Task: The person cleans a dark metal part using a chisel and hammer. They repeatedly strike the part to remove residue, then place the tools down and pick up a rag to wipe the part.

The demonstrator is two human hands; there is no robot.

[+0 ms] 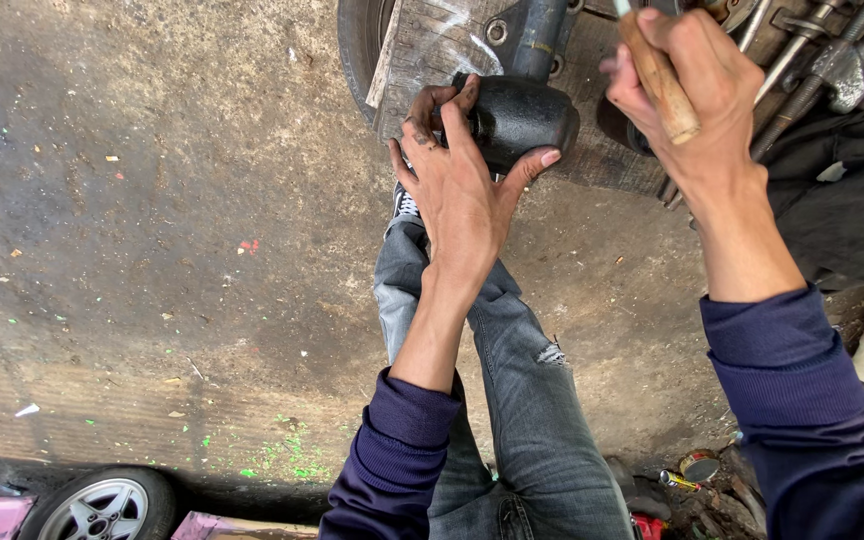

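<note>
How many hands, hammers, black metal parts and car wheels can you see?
Hands: 2, the left hand and the right hand
Wooden-handled hammer: 1
Black metal part: 1
Car wheel: 1
Total: 5

A rounded black metal part point(517, 118) lies on a wooden block point(432, 50) (wooden handle point(658, 78) raised alongside).

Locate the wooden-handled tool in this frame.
In the head view, the wooden handle is gripped in the raised right hand at top right, just right of the black rounded part that the left hand steadies.
</note>
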